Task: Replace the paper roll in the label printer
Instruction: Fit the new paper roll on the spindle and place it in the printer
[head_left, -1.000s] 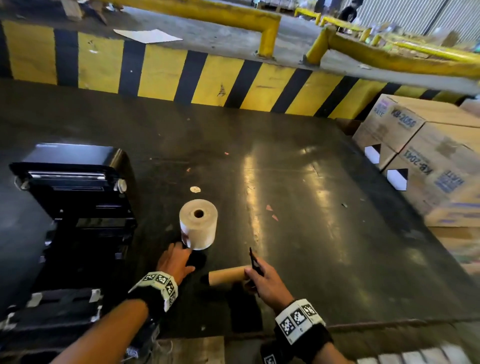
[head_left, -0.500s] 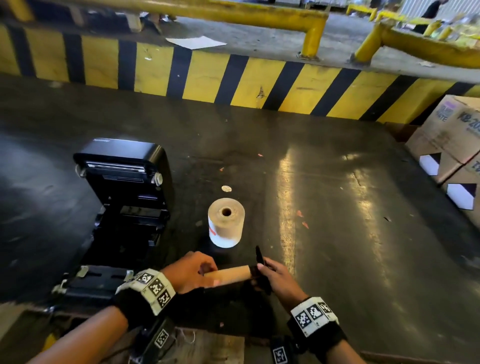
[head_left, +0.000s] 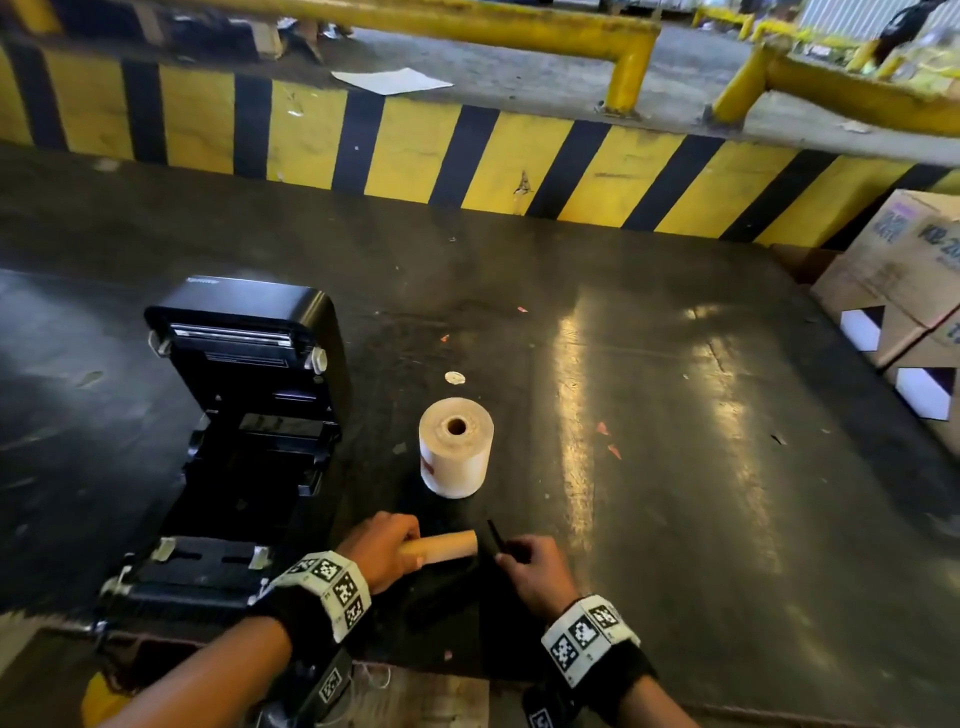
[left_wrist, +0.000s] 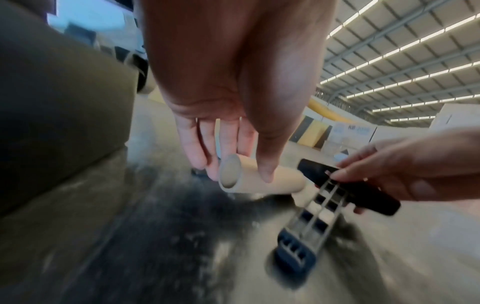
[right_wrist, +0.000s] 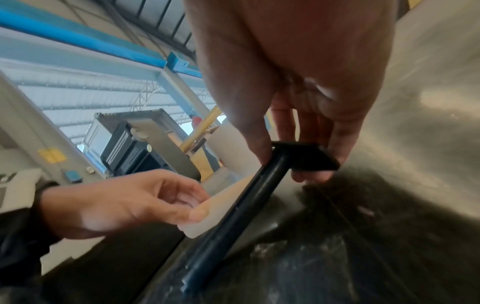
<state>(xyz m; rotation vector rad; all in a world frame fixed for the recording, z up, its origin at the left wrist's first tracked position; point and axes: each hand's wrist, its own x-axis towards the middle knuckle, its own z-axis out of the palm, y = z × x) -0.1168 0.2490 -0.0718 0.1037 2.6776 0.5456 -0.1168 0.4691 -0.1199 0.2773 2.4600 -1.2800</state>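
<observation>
Left hand (head_left: 382, 551) grips an empty cardboard core (head_left: 444, 546), thumb on one side and fingers on the other, near its left end; the tube lies roughly level, just above the dark platform (head_left: 649, 415) near its front edge. In the left wrist view the core's (left_wrist: 259, 182) open end faces the camera and is hollow.

Right hand (head_left: 535, 569) pinches the flat end plate of a black plastic spindle (head_left: 496, 538). Thumb and fingers are curled around the plate; in the right wrist view the spindle's (right_wrist: 246, 203) ribbed shaft runs down and away from the hand (right_wrist: 293, 102) toward the platform. The shaft is out of the core; its plate end sits just beside the core's right end.

New paper roll (head_left: 456, 447) stands on end on the platform, just behind the two hands, core hole up, a red mark on its lower left side.

Label printer (head_left: 244, 431) sits at the platform's front left, lid raised upright, roll bay exposed and dark.

Beyond the platform's far edge: yellow-and-black striped barrier (head_left: 467, 156). Cardboard boxes (head_left: 904, 280) stand at the right edge. Both wrists wear bands with black-and-white markers.
</observation>
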